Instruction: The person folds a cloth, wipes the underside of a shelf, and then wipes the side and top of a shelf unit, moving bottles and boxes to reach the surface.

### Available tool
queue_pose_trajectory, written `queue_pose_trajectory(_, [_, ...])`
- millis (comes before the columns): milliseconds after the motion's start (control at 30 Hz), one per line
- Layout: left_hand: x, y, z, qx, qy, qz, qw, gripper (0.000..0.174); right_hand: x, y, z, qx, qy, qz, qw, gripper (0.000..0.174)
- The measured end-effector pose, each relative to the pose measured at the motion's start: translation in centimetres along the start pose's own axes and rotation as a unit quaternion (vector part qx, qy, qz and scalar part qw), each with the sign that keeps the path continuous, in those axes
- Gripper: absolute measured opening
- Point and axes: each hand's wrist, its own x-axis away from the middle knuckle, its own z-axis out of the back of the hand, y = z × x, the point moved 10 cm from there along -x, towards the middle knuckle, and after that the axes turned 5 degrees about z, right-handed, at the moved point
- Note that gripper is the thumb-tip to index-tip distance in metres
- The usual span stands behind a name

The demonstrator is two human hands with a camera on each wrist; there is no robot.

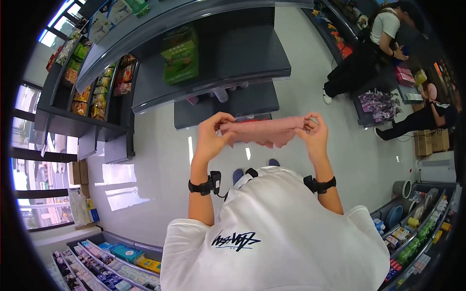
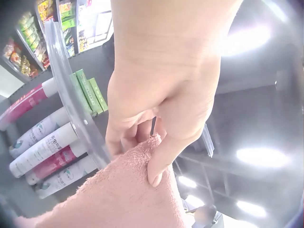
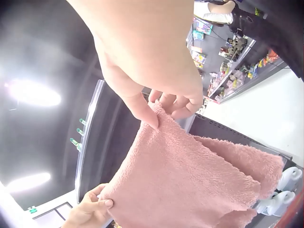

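A pink fluffy cloth (image 1: 264, 132) is stretched between the two hands in front of the white shirt. My left hand (image 1: 211, 138) pinches its left end, and my right hand (image 1: 314, 138) pinches the right end. In the left wrist view the left hand (image 2: 159, 104) has its thumb over a corner of the cloth (image 2: 128, 190). From the right wrist view, the right hand (image 3: 152, 80) grips an upper corner of the cloth (image 3: 180, 175), whose lower layers hang in loose folds; the left hand (image 3: 90, 209) holds another corner.
Dark shelves (image 1: 233, 58) stand ahead, with a green package (image 1: 180, 60) on one. Snack racks (image 1: 92, 87) are at the left, stocked shelves (image 1: 412, 233) at the lower right. Two people are at the right, one in a white top (image 1: 386, 26). Glossy floor (image 1: 160, 169) lies between.
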Motion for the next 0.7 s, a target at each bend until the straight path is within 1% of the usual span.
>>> queue_pose_trajectory(67, [-0.7,0.4,0.2,0.000,-0.008,0.001,1.000,0.033,-0.5,0.6,-0.6,-0.023,-0.036,-0.039,0.998,0.052])
queue_pose_trajectory(100, [-0.7,0.5,0.1,0.005,-0.018,0.003,1.000,0.034,-0.6,0.2,-0.7,-0.024,-0.035,-0.040,0.998,0.052])
queue_pose_trajectory(167, [-0.7,0.6,0.0,0.014,-0.023,0.002,1.000,0.033,-0.8,-0.2,-1.5,-0.051,-0.042,-0.069,0.995,0.066])
queue_pose_trajectory(200, [-0.9,0.7,0.0,0.024,-0.027,0.000,0.999,0.033,-0.9,-0.3,-1.7,-0.052,-0.043,-0.065,0.996,0.066])
queue_pose_trajectory(233, [-1.0,0.6,0.1,0.025,-0.026,-0.003,0.999,0.033,-1.0,-0.6,-2.0,-0.034,-0.059,-0.047,0.997,0.070])
queue_pose_trajectory(267, [-0.9,-0.1,-0.1,-0.022,-0.042,0.010,0.999,0.031,-0.9,-0.7,-2.2,-0.017,-0.075,-0.030,0.997,0.074])
queue_pose_trajectory(300, [-0.7,-0.2,-0.4,-0.070,-0.058,0.024,0.996,0.029,-0.9,-0.1,-2.0,-0.018,-0.075,-0.030,0.997,0.074])
queue_pose_trajectory(333, [-0.3,0.0,-0.5,-0.071,-0.057,0.024,0.996,0.029,-1.0,0.6,-2.1,-0.003,-0.096,-0.033,0.995,0.074])
queue_pose_trajectory(367, [0.2,0.0,-0.7,-0.050,-0.069,0.043,0.995,0.025,-1.0,1.2,-2.3,0.012,-0.116,-0.037,0.992,0.075])
queue_pose_trajectory(400, [0.5,0.2,-1.0,-0.027,-0.083,0.063,0.994,0.021,-1.0,0.7,-2.3,0.013,-0.117,-0.037,0.992,0.075])
queue_pose_trajectory(433, [0.7,1.2,-0.4,-0.026,-0.082,0.064,0.994,0.021,-0.9,-0.5,-2.4,0.021,-0.118,-0.036,0.992,0.071])
queue_pose_trajectory(467, [0.9,3.2,0.7,-0.008,-0.093,0.024,0.995,0.025,-1.1,-2.0,-2.7,0.028,-0.120,-0.032,0.992,0.067])
queue_pose_trajectory(500, [1.0,4.9,1.6,0.010,-0.105,-0.016,0.994,0.032,-1.4,-4.2,-3.5,0.028,-0.120,-0.031,0.992,0.067])
queue_pose_trajectory(533, [0.3,5.4,2.3,0.010,-0.104,-0.016,0.994,0.032,-2.1,-7.8,-3.7,-0.008,-0.067,0.016,0.998,0.061])
queue_pose_trajectory(567, [-0.8,7.2,3.8,0.115,-0.080,-0.088,0.986,0.043,-2.4,-9.9,-3.6,-0.042,-0.014,0.060,0.997,0.056])
queue_pose_trajectory(600, [-0.9,8.6,5.3,0.217,-0.052,-0.159,0.962,0.056,-2.8,-9.4,-4.3,-0.041,-0.014,0.058,0.997,0.056])
queue_pose_trajectory(633, [-0.7,6.6,4.9,0.217,-0.049,-0.160,0.962,0.056,-3.6,-8.9,-5.0,-0.095,-0.012,0.082,0.992,0.050])
queue_pose_trajectory(667, [-1.0,1.2,2.5,0.316,-0.104,-0.056,0.941,0.067,-4.2,-8.0,-5.3,-0.149,-0.012,0.105,0.983,0.047])
queue_pose_trajectory(700, [-0.7,-2.8,-0.1,0.406,-0.159,0.050,0.899,0.079,-4.6,-3.2,-6.1,-0.170,-0.049,-0.006,0.984,0.050])
